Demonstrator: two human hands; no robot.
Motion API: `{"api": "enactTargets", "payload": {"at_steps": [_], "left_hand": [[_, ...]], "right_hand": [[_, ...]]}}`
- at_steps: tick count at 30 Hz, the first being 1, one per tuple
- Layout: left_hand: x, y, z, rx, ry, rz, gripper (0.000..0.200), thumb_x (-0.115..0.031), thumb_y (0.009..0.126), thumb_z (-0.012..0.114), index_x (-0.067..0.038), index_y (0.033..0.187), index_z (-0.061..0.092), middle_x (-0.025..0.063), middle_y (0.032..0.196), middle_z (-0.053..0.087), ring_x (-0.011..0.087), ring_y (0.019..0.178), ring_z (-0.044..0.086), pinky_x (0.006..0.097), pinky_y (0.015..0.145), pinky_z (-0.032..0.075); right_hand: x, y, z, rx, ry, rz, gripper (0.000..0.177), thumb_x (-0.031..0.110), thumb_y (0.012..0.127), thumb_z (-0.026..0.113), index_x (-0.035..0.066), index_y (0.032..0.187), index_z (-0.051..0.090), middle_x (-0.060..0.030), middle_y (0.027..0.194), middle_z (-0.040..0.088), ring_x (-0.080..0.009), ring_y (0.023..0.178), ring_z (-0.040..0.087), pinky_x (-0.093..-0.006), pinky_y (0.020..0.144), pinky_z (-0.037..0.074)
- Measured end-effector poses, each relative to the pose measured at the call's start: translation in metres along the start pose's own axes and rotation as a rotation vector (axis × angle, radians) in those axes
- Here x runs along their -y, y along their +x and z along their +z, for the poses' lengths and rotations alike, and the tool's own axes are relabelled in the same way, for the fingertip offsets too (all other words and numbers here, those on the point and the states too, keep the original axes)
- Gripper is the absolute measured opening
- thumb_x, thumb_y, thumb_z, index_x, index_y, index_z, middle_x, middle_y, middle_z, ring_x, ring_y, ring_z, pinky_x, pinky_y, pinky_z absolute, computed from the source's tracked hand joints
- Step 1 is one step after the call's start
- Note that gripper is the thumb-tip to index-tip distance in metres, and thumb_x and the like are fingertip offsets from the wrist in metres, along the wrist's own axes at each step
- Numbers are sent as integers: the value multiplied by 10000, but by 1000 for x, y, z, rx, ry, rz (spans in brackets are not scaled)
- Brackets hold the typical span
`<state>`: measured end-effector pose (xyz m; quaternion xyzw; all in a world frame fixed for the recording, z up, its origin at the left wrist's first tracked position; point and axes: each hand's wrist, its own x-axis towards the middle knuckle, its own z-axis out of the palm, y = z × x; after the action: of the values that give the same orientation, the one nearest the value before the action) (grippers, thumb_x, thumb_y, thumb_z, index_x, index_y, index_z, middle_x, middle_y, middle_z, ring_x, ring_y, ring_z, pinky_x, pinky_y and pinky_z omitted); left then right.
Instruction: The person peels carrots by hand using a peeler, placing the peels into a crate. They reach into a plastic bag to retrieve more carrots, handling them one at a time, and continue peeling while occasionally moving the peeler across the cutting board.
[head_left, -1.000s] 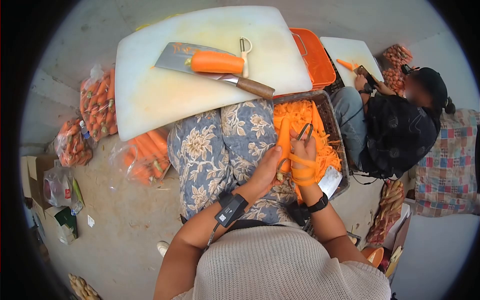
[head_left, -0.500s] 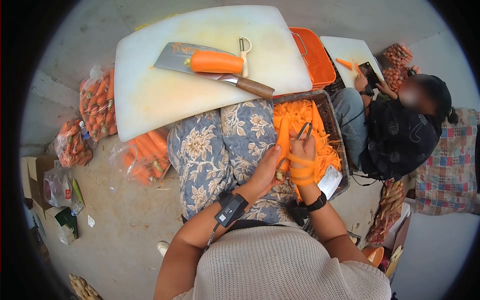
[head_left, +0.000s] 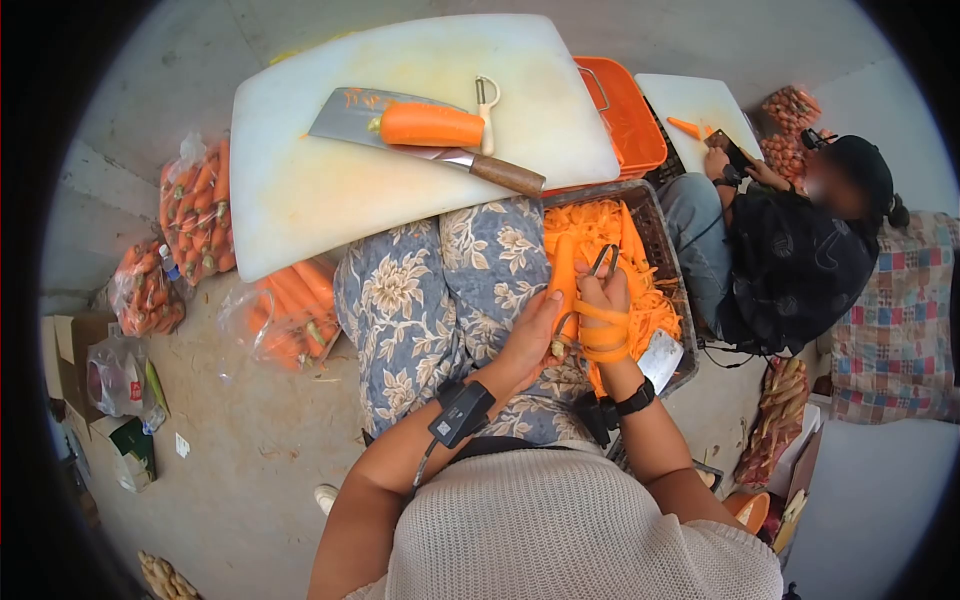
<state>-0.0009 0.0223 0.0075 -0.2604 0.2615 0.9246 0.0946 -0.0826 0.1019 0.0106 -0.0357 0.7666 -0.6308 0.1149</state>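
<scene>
My left hand (head_left: 532,335) is wrapped around the lower part of a carrot (head_left: 564,272), held upright over my lap at the crate's edge. Just right of it, my right hand (head_left: 604,292) is closed on a peeler (head_left: 606,260), whose dark looped head shows above the fingers. Long orange peel strips (head_left: 603,338) hang around this hand and its wrist. Beneath both hands is a dark crate (head_left: 662,225) heaped with carrot peelings (head_left: 590,217). Whether the peeler's blade touches the carrot is not clear.
Ahead lies a white cutting board (head_left: 300,200) with a cleaver (head_left: 505,175), a thick peeled carrot (head_left: 430,125) and a white peeler (head_left: 487,110). An orange bin (head_left: 635,120) stands behind the crate. Bagged carrots (head_left: 200,205) are at left. Another person (head_left: 800,250) works at right.
Both hands keep their grips and stay nearly in place. The view has shifted slightly. The other person's dark flat object has tilted over their board.
</scene>
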Motion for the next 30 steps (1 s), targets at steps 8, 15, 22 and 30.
{"api": "enactTargets", "payload": {"at_steps": [8,15,22,30], "left_hand": [[9,3,0,-18,11,61,369,-385,928,410,-120,1184,392,22,734,532,95,476,473,205,358,311],[7,0,4,-49,6,51,369,-390,927,411,-120,1177,390,21,723,529,95,466,467,203,351,304],[9,0,7,-98,40,72,378,-393,926,413,-119,1184,381,29,711,526,98,440,459,203,342,293],[8,-4,-1,56,22,51,372,-384,932,391,-82,1149,386,95,683,527,129,408,443,235,349,305]], "right_hand": [[13,-3,-5,16,-96,-27,128,70,810,508,7,849,403,-116,842,608,-82,657,524,-206,568,444],[6,8,-6,57,-195,-111,177,87,807,553,4,828,398,-45,676,544,-86,578,514,-224,506,434],[0,11,-7,97,-286,-120,196,75,793,574,8,830,394,-50,660,543,-111,620,555,-250,510,457],[-10,31,-19,-24,168,303,221,195,840,445,8,909,350,-235,906,588,-260,714,632,-321,565,530]]}}
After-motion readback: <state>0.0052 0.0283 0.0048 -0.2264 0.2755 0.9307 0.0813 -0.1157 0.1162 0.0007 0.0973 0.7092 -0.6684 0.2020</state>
